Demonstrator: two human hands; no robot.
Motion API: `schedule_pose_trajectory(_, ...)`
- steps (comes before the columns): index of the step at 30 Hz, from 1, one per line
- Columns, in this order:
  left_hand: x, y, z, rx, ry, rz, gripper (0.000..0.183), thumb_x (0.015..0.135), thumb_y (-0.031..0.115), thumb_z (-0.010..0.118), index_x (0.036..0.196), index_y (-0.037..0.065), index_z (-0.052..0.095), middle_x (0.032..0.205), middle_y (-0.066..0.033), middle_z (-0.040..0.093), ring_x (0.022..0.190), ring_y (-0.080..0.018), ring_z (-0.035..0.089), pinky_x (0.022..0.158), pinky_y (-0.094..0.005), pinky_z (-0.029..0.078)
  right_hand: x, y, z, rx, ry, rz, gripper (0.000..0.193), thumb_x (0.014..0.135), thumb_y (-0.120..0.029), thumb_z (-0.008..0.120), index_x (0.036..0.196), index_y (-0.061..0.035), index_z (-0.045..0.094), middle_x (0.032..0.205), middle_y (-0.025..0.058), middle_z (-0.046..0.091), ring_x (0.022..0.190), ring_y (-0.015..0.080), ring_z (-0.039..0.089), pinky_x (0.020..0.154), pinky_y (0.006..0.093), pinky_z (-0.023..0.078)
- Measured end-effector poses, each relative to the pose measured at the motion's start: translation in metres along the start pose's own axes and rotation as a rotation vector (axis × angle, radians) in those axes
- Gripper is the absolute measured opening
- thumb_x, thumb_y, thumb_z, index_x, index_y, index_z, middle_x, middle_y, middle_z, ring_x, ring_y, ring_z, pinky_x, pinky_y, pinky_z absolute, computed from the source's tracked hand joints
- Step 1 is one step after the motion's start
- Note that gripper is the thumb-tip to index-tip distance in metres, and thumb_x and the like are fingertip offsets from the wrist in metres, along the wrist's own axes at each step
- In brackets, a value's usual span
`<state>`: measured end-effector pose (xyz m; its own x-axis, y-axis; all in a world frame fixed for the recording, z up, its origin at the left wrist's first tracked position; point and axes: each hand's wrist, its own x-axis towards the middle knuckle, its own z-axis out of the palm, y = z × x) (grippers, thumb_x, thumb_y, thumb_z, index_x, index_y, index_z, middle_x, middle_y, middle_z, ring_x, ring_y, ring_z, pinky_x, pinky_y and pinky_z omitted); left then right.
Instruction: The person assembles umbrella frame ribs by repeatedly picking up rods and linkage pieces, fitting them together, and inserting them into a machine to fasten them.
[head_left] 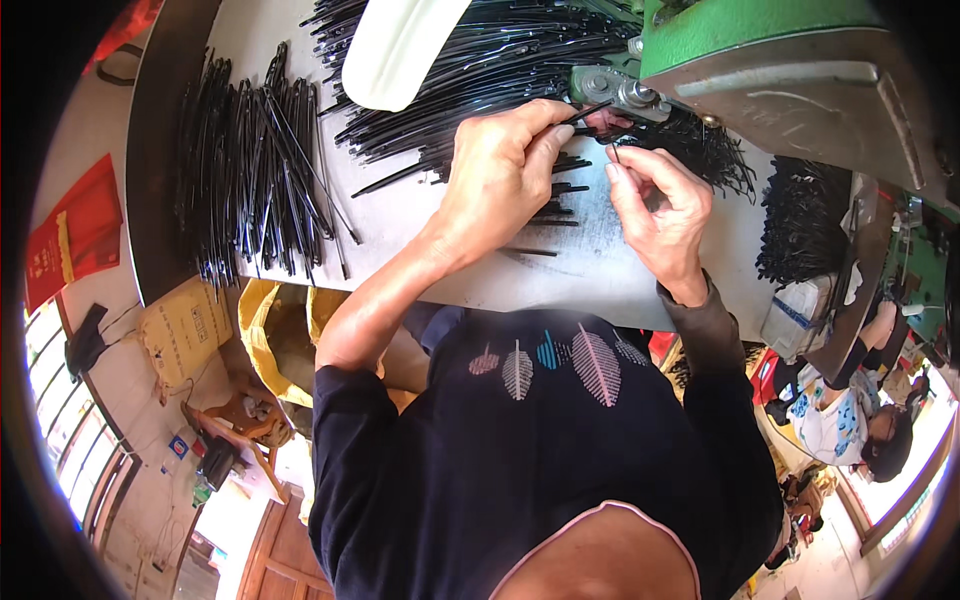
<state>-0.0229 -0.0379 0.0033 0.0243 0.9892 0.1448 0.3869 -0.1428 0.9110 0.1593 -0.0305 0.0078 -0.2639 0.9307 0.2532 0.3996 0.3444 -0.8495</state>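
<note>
Thumb and fingers of my left hand (497,180) are closed on a thin black rod (588,112), whose end points at the small metal fixture of the green machine (760,45). Just right of it, my right hand (664,212) has its thumb and forefinger pinched on a thin dark piece (615,153), too small to name. Both hands are above the pale metal worktable (590,285), close to the fixture (622,92). Beyond my left hand lies a large pile of similar black rods (480,60). A few single rods lie on the table between my hands.
Another heap of black rods (265,165) spreads over the table's left side. Short black pieces (805,220) are stacked at the right. A white curved object (395,60) overhangs the far pile. A yellow sack (262,335) stands below the table; a person (850,425) sits far right.
</note>
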Motion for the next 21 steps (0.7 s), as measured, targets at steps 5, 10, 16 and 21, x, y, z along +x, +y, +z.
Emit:
schedule_pose_trajectory(5,-0.004,0.003,0.002,0.13,-0.09,0.11,0.018,0.084,0.001,0.064,0.102,-0.001,0.064,0.073,-0.0069,0.066,0.059,-0.0116,0.061,0.057,-0.0253,0.049,0.003,-0.001,0.0,-0.048,0.111,-0.068,0.013,0.078,0.004,0.068,0.091,0.0012,0.068,0.068,0.0051,0.06,0.056,0.0073,0.056,0.051,0.021,0.044)
schedule_pose_trajectory(10,0.002,0.013,-0.003,-0.725,-0.182,-0.39,0.011,0.087,0.006,0.064,0.095,0.0,0.058,0.076,-0.0072,0.066,0.06,-0.009,0.06,0.056,-0.0224,0.049,-0.001,0.007,0.001,0.05,0.047,0.082,0.011,0.08,0.003,0.067,0.091,0.002,0.068,0.069,0.0036,0.061,0.057,0.0053,0.055,0.05,0.0197,0.042)
schedule_pose_trajectory(16,0.007,0.004,-0.001,-0.946,-0.195,-0.453,0.013,0.09,0.011,0.062,0.086,-0.001,0.06,0.07,-0.0037,0.063,0.058,-0.0068,0.056,0.053,-0.0214,0.046,-0.01,0.011,-0.002,0.168,-0.039,0.123,0.01,0.081,0.004,0.065,0.091,0.0025,0.068,0.072,0.0025,0.063,0.059,0.0034,0.055,0.051,0.0193,0.042)
schedule_pose_trajectory(21,0.008,0.006,0.011,-0.449,-0.221,-0.224,0.016,0.094,0.014,0.058,0.083,0.002,0.057,0.067,0.0003,0.056,0.059,-0.0058,0.05,0.052,-0.0215,0.042,-0.006,0.003,-0.01,0.176,0.046,0.091,0.014,0.079,0.005,0.067,0.092,0.001,0.068,0.068,0.0003,0.062,0.058,0.0028,0.053,0.052,0.0179,0.041)
